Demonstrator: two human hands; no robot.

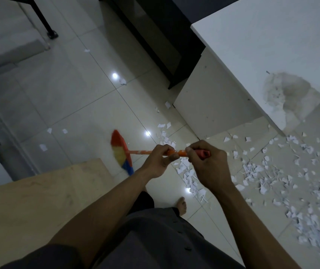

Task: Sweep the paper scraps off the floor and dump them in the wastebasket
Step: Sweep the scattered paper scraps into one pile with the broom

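Left hand and right hand both curl round the orange broom handle, the right one at its red end cap. Toward the left edge of the glossy, pale-tiled floor, a few stray paper scraps lie well apart. The broom head, a blurred fan of red, yellow and blue bristles, is near the wooden table. Right of the hands, thin torn white scraps litter the floor densely toward its right edge. Sweeping looks barely begun. Gathering and dumping remain, and no wastebasket is plainly in view.
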